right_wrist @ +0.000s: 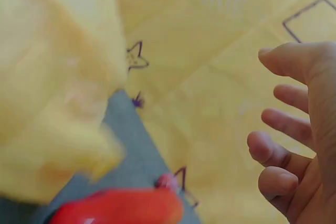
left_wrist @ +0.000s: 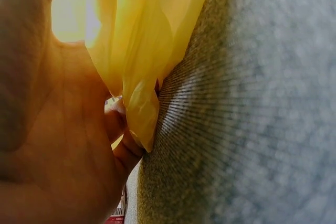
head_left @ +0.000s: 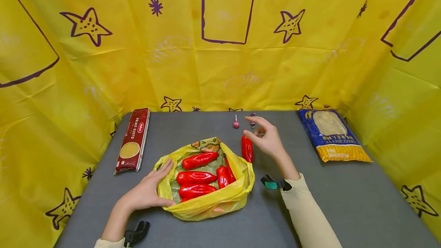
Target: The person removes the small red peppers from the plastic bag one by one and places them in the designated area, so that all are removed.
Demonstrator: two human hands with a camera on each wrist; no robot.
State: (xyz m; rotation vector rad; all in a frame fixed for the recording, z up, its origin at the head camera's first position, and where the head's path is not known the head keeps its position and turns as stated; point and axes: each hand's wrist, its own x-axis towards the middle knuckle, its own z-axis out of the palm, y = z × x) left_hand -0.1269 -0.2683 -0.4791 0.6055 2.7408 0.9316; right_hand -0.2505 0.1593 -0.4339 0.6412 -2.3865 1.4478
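A yellow plastic bag [head_left: 206, 209] lies with its mouth spread, holding several shiny red peppers [head_left: 196, 177]. My left hand [head_left: 148, 190] rests along the bag's left side, fingers extended at the rim and thumb near its front edge. In the left wrist view, folds of yellow plastic [left_wrist: 152, 35] hang beside the palm and fingers. Another red pepper [head_left: 247, 149] is outside the bag, by its right rim. Above and right of that pepper is my right hand [head_left: 268, 139], thumb and fingers apart. The right wrist view shows this hand [right_wrist: 294, 135] holding nothing, the pepper [right_wrist: 121, 208] lower left.
Behind the bag lie a pink lollipop [head_left: 236, 124] and a small purple-wrapped one [head_left: 252, 124]. A dark red pasta pack [head_left: 132, 141] is at the left, and a blue and yellow orecchiette bag [head_left: 334, 137] at the right. Yellow cloth [head_left: 220, 68] surrounds the grey table [head_left: 344, 202].
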